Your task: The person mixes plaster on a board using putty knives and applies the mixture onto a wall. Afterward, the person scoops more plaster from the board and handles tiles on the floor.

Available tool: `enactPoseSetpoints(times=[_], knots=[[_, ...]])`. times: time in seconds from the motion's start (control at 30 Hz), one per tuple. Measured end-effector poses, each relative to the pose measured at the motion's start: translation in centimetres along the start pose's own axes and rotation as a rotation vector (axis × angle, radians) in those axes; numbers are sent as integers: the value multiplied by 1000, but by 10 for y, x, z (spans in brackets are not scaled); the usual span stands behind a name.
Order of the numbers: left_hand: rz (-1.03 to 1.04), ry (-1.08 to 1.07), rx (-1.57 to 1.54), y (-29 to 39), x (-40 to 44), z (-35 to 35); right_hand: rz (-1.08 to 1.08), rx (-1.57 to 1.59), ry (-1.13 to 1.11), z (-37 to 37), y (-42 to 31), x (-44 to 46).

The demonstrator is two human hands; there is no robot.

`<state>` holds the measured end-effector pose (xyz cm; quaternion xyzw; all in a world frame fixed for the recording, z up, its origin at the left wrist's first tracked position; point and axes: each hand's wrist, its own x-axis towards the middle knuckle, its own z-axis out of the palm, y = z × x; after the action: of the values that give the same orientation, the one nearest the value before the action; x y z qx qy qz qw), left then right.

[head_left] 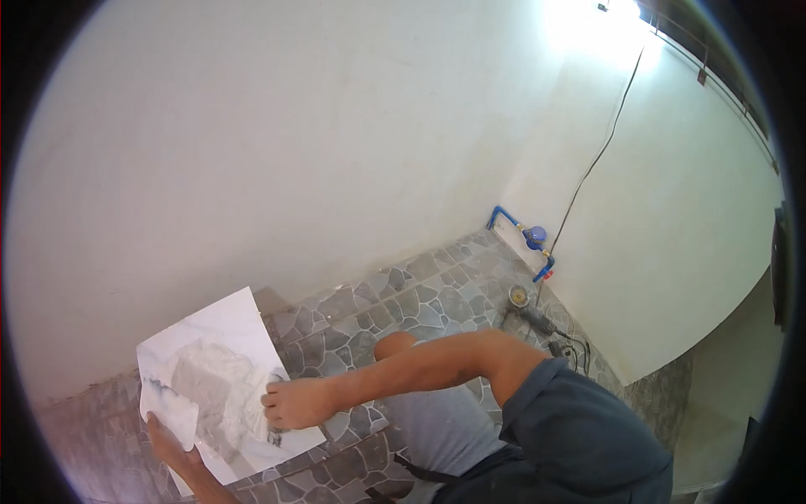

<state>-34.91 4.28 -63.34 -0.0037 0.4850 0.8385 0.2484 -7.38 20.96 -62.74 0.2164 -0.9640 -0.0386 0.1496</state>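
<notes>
A white marbled tile (252, 323) lies tilted on the floor at the lower left, with a patch of whitish powder or paste (201, 378) spread over its middle. My left hand (175, 449) grips a smaller white flat piece (172, 417) by its lower left edge, over the tile's left side. On the tile's right side, my right hand (298, 403) has its fingers curled at the edge of the pale material. Whatever may be inside those fingers is hidden.
An angle grinder (531, 314) with a cable lies on the stone-patterned floor (420, 311) to the right. Blue pipes with a water meter (536, 238) stand at the wall corner. A dark cable (600, 155) hangs along the right wall. My bent leg (437, 428) is close by.
</notes>
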Motion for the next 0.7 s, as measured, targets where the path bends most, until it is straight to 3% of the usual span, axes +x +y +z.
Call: enactPoseSetpoints(times=[0.07, 0.17, 0.27, 0.4, 0.5, 0.7], knots=[[-60, -41, -7, 8, -14, 12, 35, -47, 115, -11, 0, 6], [-28, -52, -14, 3, -3, 2, -14, 18, -30, 10, -4, -4], [-43, -26, -23, 7, -13, 11, 46, -8, -19, -21, 6, 7], [-33, -24, -6, 11, -18, 17, 17, -43, -104, 1, 8, -5], [-43, -3, 2, 9, -17, 13, 65, -37, 0, -23, 19, 5], [-57, 14, 20, 9, -13, 12, 93, -7, -181, -28, 22, 7]])
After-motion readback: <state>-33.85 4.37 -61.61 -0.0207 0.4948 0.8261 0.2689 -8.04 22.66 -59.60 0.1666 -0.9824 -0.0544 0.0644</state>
